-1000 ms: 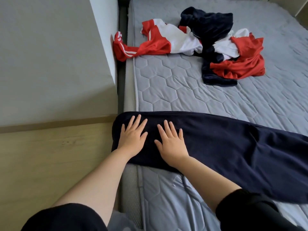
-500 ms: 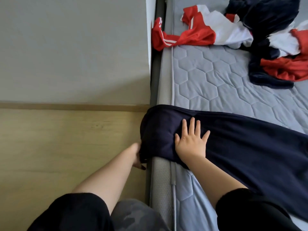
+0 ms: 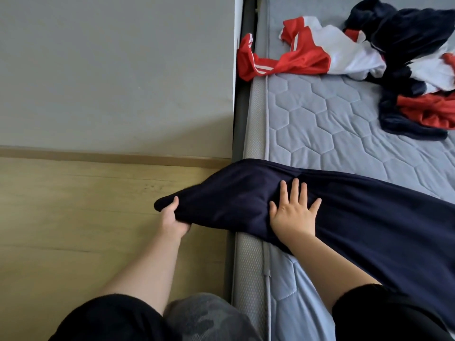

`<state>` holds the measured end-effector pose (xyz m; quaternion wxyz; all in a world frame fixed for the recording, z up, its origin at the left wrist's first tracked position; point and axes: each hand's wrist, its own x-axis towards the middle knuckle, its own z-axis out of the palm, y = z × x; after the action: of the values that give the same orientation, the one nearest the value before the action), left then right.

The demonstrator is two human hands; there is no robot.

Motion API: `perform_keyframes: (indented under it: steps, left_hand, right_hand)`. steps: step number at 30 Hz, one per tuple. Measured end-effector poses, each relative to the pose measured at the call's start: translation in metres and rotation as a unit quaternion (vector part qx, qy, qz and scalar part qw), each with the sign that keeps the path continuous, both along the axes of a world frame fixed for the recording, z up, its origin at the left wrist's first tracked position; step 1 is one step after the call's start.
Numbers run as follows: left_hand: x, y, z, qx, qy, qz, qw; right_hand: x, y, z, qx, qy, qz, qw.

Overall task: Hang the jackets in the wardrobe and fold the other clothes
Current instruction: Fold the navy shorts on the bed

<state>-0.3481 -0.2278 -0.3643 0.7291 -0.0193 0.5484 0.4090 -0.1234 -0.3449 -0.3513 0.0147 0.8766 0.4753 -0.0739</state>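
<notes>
The navy garment (image 3: 369, 217) lies across the near part of the mattress (image 3: 320, 119). It runs from the right of the view to the bed's left edge, where its end juts out over the wooden floor (image 3: 73, 217). It looks like a soft, fairly thick knit, light and limp, so it will likely sag and bunch wherever it is unsupported. It is best taken by an end or hem with the rest pinned flat (whether it is trousers or a top I cannot tell).

The left hand (image 3: 172, 220) grips the overhanging end just off the bed, fingers curled under and thumb on top. The right hand (image 3: 293, 215) lies flat with fingers spread, pressing the cloth onto the mattress near its left edge and grasping nothing. A heap of red, white and navy clothes (image 3: 344, 52) sits at the far right, well apart.
</notes>
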Motion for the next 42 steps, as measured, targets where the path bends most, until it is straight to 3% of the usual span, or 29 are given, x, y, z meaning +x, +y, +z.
perform_keyframes:
  steps: [5, 7, 9, 11, 13, 16, 18, 20, 21, 23, 25, 28, 30, 31, 35, 38, 42]
  left_hand:
    - [-0.003, 0.017, 0.009, 0.002, 0.111, -0.038, 0.993]
    - [0.006, 0.015, 0.019, -0.035, 0.256, -0.149, 0.955]
    - [0.019, 0.006, 0.03, -0.008, 0.406, -0.258, 0.876]
    - [0.041, -0.008, 0.042, 0.099, 0.453, -0.331, 0.822]
    - [0.069, -0.025, 0.054, 0.219, 0.476, -0.425, 0.738]
    - [0.111, -0.053, 0.071, 0.351, 0.508, -0.547, 0.565]
    - [0.135, -0.077, 0.079, 0.392, 0.532, -0.614, 0.433]
    - [0.156, -0.102, 0.081, 0.408, 0.543, -0.655, 0.331]
    - [0.169, -0.12, 0.083, 0.411, 0.54, -0.67, 0.302]
    - [0.185, -0.145, 0.083, 0.407, 0.532, -0.688, 0.28]
    - [0.207, -0.178, 0.083, 0.411, 0.511, -0.708, 0.261]
    - [0.235, -0.222, 0.082, 0.434, 0.481, -0.734, 0.203]
    - [0.251, -0.244, 0.082, 0.451, 0.458, -0.75, 0.155]
    - [0.258, -0.253, 0.082, 0.457, 0.449, -0.756, 0.136]
    - [0.271, -0.272, 0.08, 0.471, 0.43, -0.765, 0.091]
    - [0.272, -0.273, 0.076, 0.487, 0.454, -0.746, 0.021]
    - [0.275, -0.273, 0.075, 0.5, 0.483, -0.719, -0.01]
  right_hand:
    - [0.002, 0.0, 0.0, -0.004, 0.019, -0.002, 1.0]
    - [0.003, 0.0, 0.003, -0.003, 0.037, -0.001, 0.999]
    - [0.006, -0.002, 0.008, 0.014, 0.074, 0.003, 0.997]
    - [0.011, -0.008, 0.015, 0.06, 0.132, 0.014, 0.989]
    - [0.019, -0.021, 0.025, 0.124, 0.207, 0.014, 0.97]
    - [0.034, -0.057, 0.034, 0.148, 0.197, -0.008, 0.969]
    - [0.046, -0.086, 0.037, 0.135, 0.157, -0.025, 0.978]
    - [0.059, -0.113, 0.038, 0.129, 0.13, -0.047, 0.982]
    - [0.068, -0.133, 0.039, 0.126, 0.106, -0.067, 0.984]
    - [0.083, -0.161, 0.038, 0.126, 0.052, -0.125, 0.983]
    - [0.103, -0.201, 0.04, 0.137, 0.037, -0.224, 0.964]
    - [0.132, -0.26, 0.043, 0.178, 0.042, -0.325, 0.928]
    - [0.151, -0.295, 0.046, 0.26, 0.034, -0.395, 0.88]
    - [0.161, -0.311, 0.048, 0.307, 0.037, -0.445, 0.84]
    - [0.192, -0.347, 0.057, 0.444, 0.129, -0.629, 0.625]
    - [0.211, -0.351, 0.06, 0.475, 0.2, -0.71, 0.481]
    - [0.231, -0.356, 0.054, 0.517, 0.302, -0.685, 0.415]
